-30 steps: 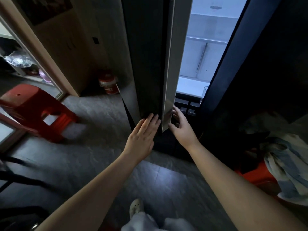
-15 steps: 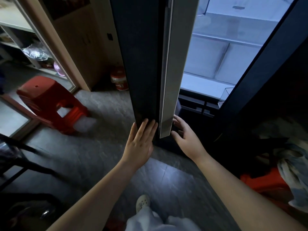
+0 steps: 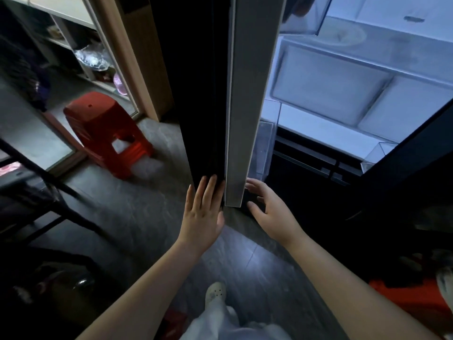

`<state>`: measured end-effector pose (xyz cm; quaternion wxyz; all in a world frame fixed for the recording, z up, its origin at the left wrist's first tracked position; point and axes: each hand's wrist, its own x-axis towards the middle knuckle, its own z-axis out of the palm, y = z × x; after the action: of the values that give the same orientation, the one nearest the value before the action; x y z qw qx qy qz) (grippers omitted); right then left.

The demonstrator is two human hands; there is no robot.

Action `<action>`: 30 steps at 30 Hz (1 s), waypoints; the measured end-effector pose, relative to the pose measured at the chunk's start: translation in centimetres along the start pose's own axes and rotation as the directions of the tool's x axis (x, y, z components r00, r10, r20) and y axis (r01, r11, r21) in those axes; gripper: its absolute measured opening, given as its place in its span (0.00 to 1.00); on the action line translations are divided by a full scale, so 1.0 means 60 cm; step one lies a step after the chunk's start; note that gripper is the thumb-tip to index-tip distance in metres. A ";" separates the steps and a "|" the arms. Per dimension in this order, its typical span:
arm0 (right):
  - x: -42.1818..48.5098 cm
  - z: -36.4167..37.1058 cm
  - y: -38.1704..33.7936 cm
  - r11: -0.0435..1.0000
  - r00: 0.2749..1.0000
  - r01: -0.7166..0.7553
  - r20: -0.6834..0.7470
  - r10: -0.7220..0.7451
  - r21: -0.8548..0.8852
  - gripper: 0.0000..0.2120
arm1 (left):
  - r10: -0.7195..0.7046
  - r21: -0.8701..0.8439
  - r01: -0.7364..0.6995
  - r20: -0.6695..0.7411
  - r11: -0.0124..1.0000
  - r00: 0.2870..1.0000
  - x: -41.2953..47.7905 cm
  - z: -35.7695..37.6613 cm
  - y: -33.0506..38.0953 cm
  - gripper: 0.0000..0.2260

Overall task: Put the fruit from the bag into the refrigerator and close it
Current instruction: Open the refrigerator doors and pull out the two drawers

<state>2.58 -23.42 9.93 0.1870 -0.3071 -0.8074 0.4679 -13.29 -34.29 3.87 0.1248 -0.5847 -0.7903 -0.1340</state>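
Observation:
The refrigerator's left door (image 3: 247, 99) stands open edge-on in front of me, dark outside and pale inner edge. My left hand (image 3: 203, 212) lies flat with straight fingers against the door's dark outer face near its bottom corner. My right hand (image 3: 267, 209) is just right of the door's lower edge, fingers loosely spread, touching or nearly touching its inner side. The lit refrigerator interior (image 3: 343, 77) shows white shelves and drawers. The right door (image 3: 416, 143) is open too. No fruit or bag is in view.
A red plastic stool (image 3: 105, 133) stands on the grey tile floor at left, before a shelf unit (image 3: 81, 57). A dark metal frame (image 3: 49, 187) crosses the left foreground. An orange object with cloth (image 3: 416, 303) sits at right. My shoe (image 3: 215, 292) is below.
The view has tilted up and drawn closer, showing more of the lit interior. Both hands stay at the left door's bottom corner; the door edge has shifted slightly left.

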 end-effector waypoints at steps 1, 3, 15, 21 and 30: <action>0.006 0.007 -0.003 1.000 1.000 0.010 0.016 -0.010 -0.017 0.24 | -0.020 -0.003 0.020 0.004 1.000 1.000 -0.001 -0.002 -0.009 0.38; 0.018 0.020 -0.009 0.997 0.998 0.035 0.046 -0.032 -0.069 0.24 | -0.051 -0.023 0.051 0.008 0.998 0.999 -0.003 -0.006 -0.026 0.39; 0.081 0.047 -0.024 0.810 0.950 0.291 0.057 -0.306 -0.508 0.20 | -0.054 -0.136 0.032 -0.162 0.990 0.985 0.004 -0.032 -0.062 0.34; 0.130 0.054 -0.007 0.734 0.963 0.257 0.100 -0.252 -0.628 0.29 | 0.025 -0.117 -0.028 -0.032 0.993 0.999 0.029 -0.018 -0.070 0.36; 0.214 0.080 -0.023 0.608 0.953 0.301 0.233 -0.192 -0.735 0.37 | -0.124 -0.030 0.133 0.207 0.991 0.970 0.081 0.003 -0.131 0.35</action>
<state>-10.21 -18.37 8.94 0.0498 -0.2116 -0.9734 0.0728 -22.22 -32.11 4.92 0.0212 -0.5457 -0.8320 -0.0980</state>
